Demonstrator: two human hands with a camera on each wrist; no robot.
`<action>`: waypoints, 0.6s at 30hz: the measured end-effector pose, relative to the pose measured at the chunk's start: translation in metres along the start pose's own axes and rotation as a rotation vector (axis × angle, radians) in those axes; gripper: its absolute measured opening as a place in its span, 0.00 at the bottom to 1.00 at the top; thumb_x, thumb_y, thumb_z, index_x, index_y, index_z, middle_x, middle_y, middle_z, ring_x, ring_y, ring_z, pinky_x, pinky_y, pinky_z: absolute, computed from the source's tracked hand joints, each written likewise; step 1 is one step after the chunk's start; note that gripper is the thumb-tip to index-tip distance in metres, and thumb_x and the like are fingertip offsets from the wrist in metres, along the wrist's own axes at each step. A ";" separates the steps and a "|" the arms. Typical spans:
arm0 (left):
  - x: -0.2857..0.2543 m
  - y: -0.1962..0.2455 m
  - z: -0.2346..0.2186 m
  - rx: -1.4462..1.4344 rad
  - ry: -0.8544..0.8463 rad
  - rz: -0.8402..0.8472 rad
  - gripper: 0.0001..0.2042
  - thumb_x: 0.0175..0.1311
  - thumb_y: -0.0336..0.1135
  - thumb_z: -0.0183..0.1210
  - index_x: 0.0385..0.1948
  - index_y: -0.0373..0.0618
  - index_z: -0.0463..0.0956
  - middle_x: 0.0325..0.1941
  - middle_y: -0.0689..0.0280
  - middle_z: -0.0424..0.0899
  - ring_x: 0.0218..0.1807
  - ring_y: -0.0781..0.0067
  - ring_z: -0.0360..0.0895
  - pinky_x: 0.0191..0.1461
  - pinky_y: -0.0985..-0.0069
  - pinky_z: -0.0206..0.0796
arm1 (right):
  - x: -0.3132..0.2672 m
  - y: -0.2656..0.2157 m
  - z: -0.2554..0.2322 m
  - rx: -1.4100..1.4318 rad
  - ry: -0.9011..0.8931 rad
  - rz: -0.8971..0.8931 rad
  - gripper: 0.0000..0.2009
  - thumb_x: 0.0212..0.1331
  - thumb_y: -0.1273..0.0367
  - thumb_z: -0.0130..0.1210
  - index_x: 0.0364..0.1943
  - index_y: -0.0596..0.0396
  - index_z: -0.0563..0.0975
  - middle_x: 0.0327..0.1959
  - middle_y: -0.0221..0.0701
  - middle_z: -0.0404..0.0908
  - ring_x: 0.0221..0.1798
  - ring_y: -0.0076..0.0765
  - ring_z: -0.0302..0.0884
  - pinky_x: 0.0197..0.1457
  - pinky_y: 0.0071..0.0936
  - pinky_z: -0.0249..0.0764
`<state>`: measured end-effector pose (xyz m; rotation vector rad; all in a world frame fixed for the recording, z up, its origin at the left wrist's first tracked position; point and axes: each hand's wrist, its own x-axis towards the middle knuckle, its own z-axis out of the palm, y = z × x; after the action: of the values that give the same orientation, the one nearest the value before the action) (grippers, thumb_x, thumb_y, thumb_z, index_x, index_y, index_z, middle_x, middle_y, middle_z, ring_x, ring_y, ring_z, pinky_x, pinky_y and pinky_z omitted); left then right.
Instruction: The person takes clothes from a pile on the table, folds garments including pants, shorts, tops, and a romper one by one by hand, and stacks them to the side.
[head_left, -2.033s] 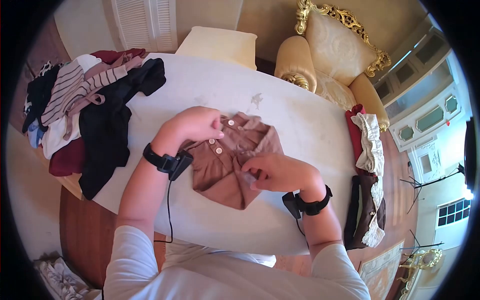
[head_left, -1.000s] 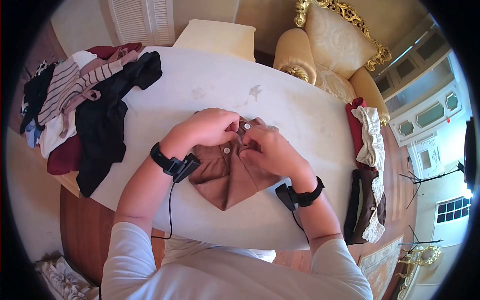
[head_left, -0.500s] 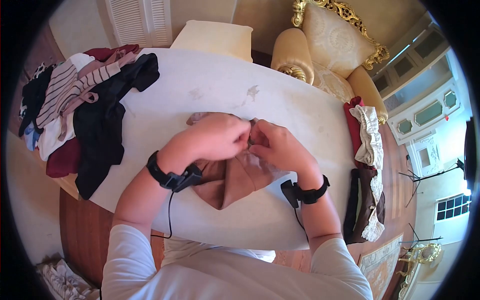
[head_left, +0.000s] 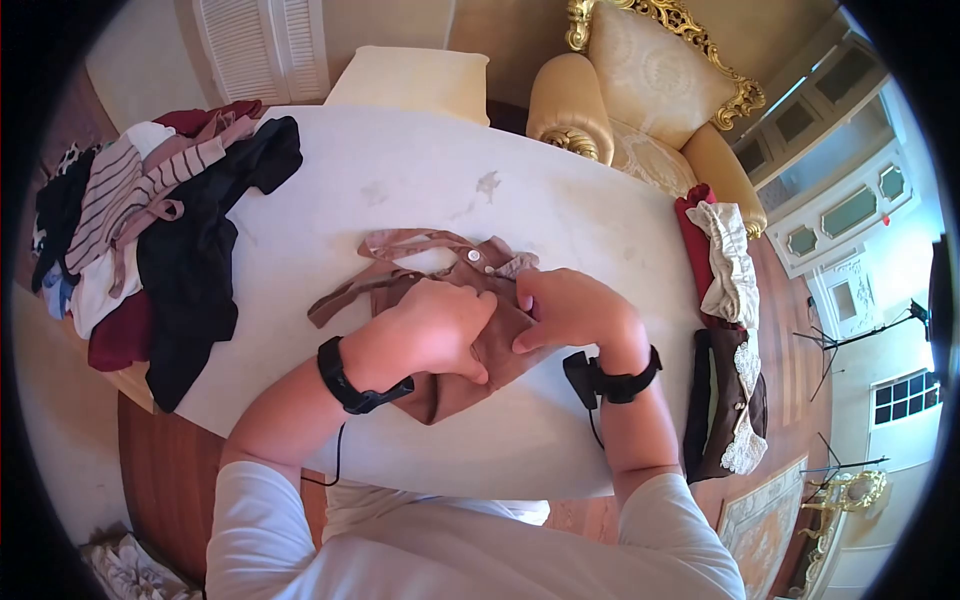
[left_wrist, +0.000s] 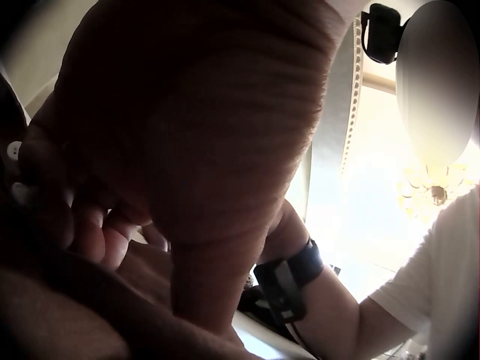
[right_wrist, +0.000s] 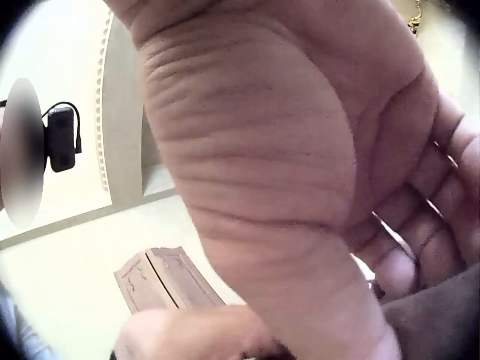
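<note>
A brown garment (head_left: pixel 455 395) with white buttons lies partly folded on the white table, a narrow band looping out at its upper left. Over its middle, the left hand (head_left: pixel 425 325) rests with the thumb stretched toward the near side. In the left wrist view, the fingers of the left hand (left_wrist: pixel 172 142) are bent against the cloth beside two buttons. The right hand (head_left: pixel 585 315) touches the garment's right edge, thumb and fingers apart. The right wrist view shows the right hand (right_wrist: pixel 262 142) with loosely bent fingers above brown cloth (right_wrist: pixel 442 319); its fingertips are partly hidden.
Mixed clothes, including a striped top (head_left: pixel 110 195) and a black garment (head_left: pixel 190 270), are heaped at the table's left. Folded clothes (head_left: pixel 728 270) line the right edge. A gold armchair (head_left: pixel 570 105) and a cream-covered stand (head_left: pixel 410 85) are beyond the table (head_left: pixel 350 150).
From close together near the upper buttons, the hands have moved apart and toward the near side. The left thumb has spread, and the garment's upper part and band have come into view.
</note>
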<state>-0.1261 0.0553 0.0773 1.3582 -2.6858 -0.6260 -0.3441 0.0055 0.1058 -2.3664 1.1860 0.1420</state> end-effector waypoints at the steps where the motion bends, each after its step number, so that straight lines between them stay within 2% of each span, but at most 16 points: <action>1: -0.001 0.000 -0.001 -0.001 0.017 0.006 0.26 0.48 0.53 0.74 0.37 0.41 0.76 0.34 0.55 0.86 0.40 0.49 0.85 0.42 0.57 0.76 | 0.003 0.002 0.004 -0.001 0.002 -0.001 0.23 0.41 0.59 0.76 0.37 0.57 0.79 0.32 0.39 0.85 0.37 0.47 0.84 0.41 0.37 0.77; 3: -0.002 -0.004 -0.006 -0.017 -0.003 0.025 0.25 0.48 0.52 0.74 0.35 0.41 0.77 0.34 0.56 0.86 0.39 0.50 0.85 0.41 0.58 0.75 | 0.010 0.004 0.008 -0.050 -0.048 0.047 0.25 0.39 0.58 0.76 0.40 0.56 0.79 0.36 0.40 0.86 0.43 0.53 0.83 0.45 0.42 0.77; 5: -0.003 -0.014 -0.014 -0.037 -0.026 0.043 0.23 0.49 0.51 0.75 0.34 0.41 0.77 0.34 0.56 0.86 0.39 0.50 0.85 0.40 0.59 0.75 | 0.008 0.004 0.000 -0.016 -0.019 0.056 0.25 0.41 0.58 0.75 0.40 0.56 0.79 0.36 0.40 0.86 0.43 0.53 0.83 0.45 0.42 0.77; 7: -0.006 -0.032 -0.030 -0.139 0.078 0.027 0.19 0.51 0.45 0.74 0.32 0.42 0.76 0.32 0.57 0.85 0.36 0.51 0.83 0.38 0.60 0.74 | 0.006 0.005 -0.009 0.023 0.013 0.071 0.24 0.42 0.58 0.75 0.41 0.57 0.79 0.37 0.40 0.86 0.44 0.52 0.84 0.46 0.42 0.77; 9: -0.014 -0.047 -0.051 -0.149 0.186 -0.113 0.16 0.53 0.41 0.73 0.32 0.43 0.76 0.30 0.57 0.84 0.34 0.52 0.82 0.37 0.62 0.72 | 0.004 0.007 -0.017 0.095 0.123 0.179 0.20 0.48 0.61 0.72 0.42 0.57 0.79 0.39 0.41 0.86 0.47 0.51 0.83 0.48 0.41 0.78; 10: -0.018 -0.053 -0.060 -0.136 0.199 -0.212 0.16 0.54 0.41 0.73 0.32 0.43 0.76 0.30 0.57 0.84 0.34 0.52 0.82 0.37 0.62 0.72 | 0.004 0.013 -0.015 0.097 0.125 0.179 0.20 0.48 0.61 0.72 0.42 0.57 0.79 0.39 0.41 0.86 0.47 0.51 0.83 0.48 0.41 0.78; 11: -0.023 -0.061 -0.067 -0.122 0.213 -0.312 0.15 0.54 0.41 0.72 0.32 0.43 0.76 0.29 0.56 0.83 0.34 0.53 0.82 0.38 0.63 0.71 | 0.006 0.020 -0.010 0.081 0.257 0.119 0.19 0.49 0.63 0.71 0.41 0.58 0.79 0.40 0.41 0.85 0.45 0.49 0.83 0.48 0.39 0.78; 12: -0.028 -0.079 -0.066 -0.022 0.270 -0.296 0.17 0.55 0.43 0.73 0.32 0.42 0.76 0.31 0.55 0.84 0.36 0.53 0.83 0.40 0.63 0.72 | 0.008 0.024 -0.005 0.065 0.389 0.058 0.17 0.51 0.66 0.71 0.41 0.58 0.79 0.41 0.41 0.84 0.43 0.47 0.83 0.47 0.37 0.78; 13: -0.031 -0.094 -0.063 -0.019 0.271 -0.299 0.17 0.55 0.43 0.73 0.32 0.42 0.76 0.31 0.55 0.84 0.36 0.53 0.83 0.40 0.63 0.72 | 0.010 0.026 -0.002 0.067 0.390 0.054 0.17 0.51 0.66 0.71 0.41 0.58 0.79 0.41 0.41 0.84 0.43 0.47 0.83 0.47 0.37 0.78; 15: -0.032 -0.113 -0.060 -0.010 0.240 -0.413 0.20 0.55 0.48 0.73 0.32 0.40 0.77 0.34 0.53 0.85 0.37 0.52 0.83 0.41 0.63 0.72 | 0.014 0.024 0.003 0.077 0.430 0.005 0.13 0.54 0.69 0.68 0.42 0.58 0.80 0.43 0.41 0.83 0.42 0.47 0.83 0.48 0.38 0.78; 16: -0.028 -0.119 -0.058 -0.042 0.183 -0.445 0.22 0.56 0.51 0.72 0.33 0.39 0.77 0.36 0.52 0.85 0.39 0.51 0.83 0.42 0.63 0.73 | 0.016 0.022 0.004 0.075 0.430 -0.001 0.13 0.54 0.69 0.68 0.42 0.58 0.80 0.43 0.41 0.83 0.42 0.47 0.83 0.48 0.38 0.78; 18: -0.020 -0.126 -0.047 -0.053 0.184 -0.434 0.22 0.57 0.51 0.72 0.34 0.39 0.78 0.35 0.52 0.85 0.38 0.52 0.83 0.42 0.63 0.73 | 0.019 0.017 0.008 0.055 0.426 -0.038 0.14 0.53 0.71 0.68 0.44 0.57 0.80 0.43 0.40 0.82 0.42 0.47 0.82 0.48 0.38 0.78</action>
<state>-0.0075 -0.0111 0.0745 1.8974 -2.2299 -0.5618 -0.3450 -0.0132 0.0870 -2.4386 1.3074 -0.4229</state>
